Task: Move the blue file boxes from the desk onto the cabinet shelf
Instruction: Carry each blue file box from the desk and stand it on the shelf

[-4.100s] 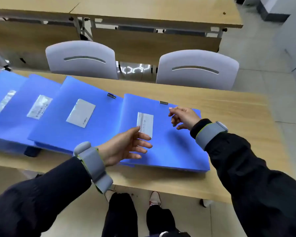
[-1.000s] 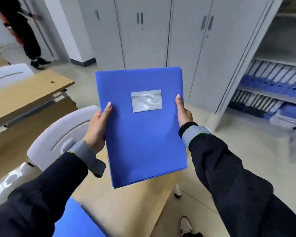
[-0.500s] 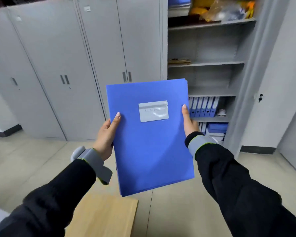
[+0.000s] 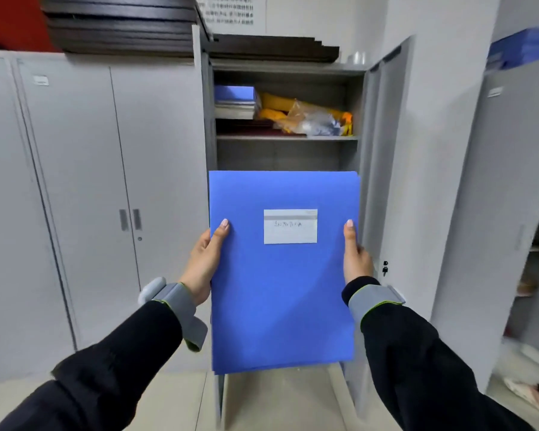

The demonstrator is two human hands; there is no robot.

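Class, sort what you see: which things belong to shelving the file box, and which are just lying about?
Belongs: blue file box, left hand and right hand gripping its sides, open cabinet, cabinet shelf.
Lying about: yellow packets, clear plastic bag, dark boards on top, closed cabinet doors.

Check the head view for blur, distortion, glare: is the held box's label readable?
Head view: the blue file box is sharp, yet the handwriting on its label is too soft to read; the right edge smears with motion blur; wide-angle distortion bows the closed cabinet doors; lighting is even, without glare.
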